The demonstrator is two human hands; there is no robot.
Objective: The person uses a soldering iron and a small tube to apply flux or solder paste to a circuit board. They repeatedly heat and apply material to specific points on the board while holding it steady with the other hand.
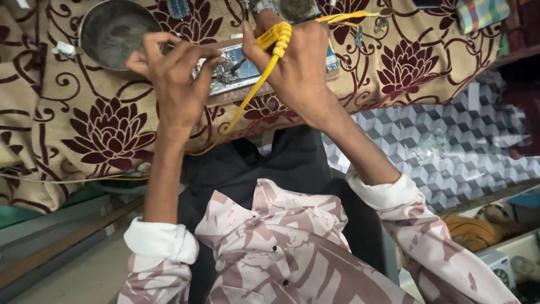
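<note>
Now | R hand (295, 62) grip clenched on 1 yellow soldering iron (269, 48) | L hand (177, 79) fingers pinching 1 circuit board (242, 70) | 1 metal bowl (115, 31)

Both hands (169, 84) (298, 67) over circuit board (236, 73)

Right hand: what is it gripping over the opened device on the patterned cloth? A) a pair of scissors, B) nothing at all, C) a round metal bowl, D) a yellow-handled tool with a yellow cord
D: the right hand is closed round a yellow-handled tool, its yellow cord trailing down, above the opened device; the metal bowl lies apart on the cloth.
</note>
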